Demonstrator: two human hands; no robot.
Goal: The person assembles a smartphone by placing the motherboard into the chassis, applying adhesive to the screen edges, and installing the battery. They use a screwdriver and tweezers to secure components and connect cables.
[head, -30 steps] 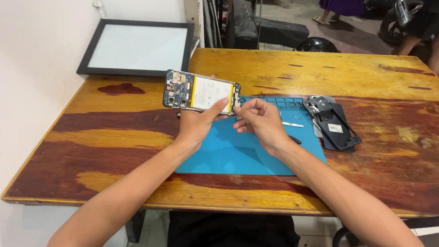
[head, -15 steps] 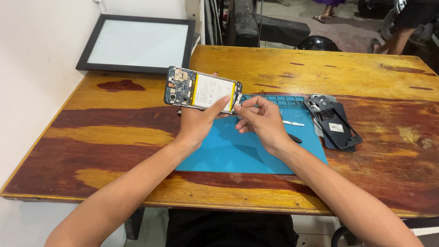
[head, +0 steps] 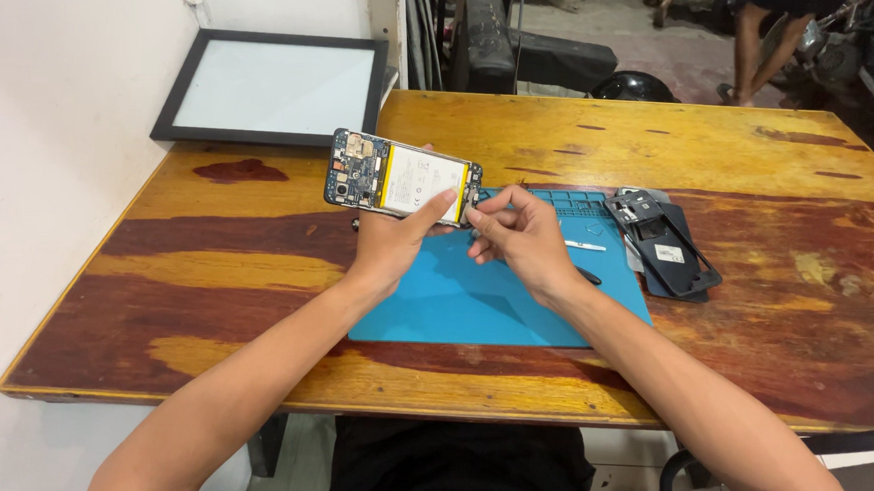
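Left hand gripping opened phone, right hand pinching

Left hand grips the opened smartphone, circuit board and white battery showing, above the blue repair mat. Right hand pinches at the phone's right end. Dark phone covers lie right, on the wooden table.

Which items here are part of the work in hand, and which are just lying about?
In use:
- opened phone, held by left hand
- right hand at the phone's end
- blue mat beneath

Lying about:
- black phone covers on the table
- framed panel by the wall
- small tool on the mat
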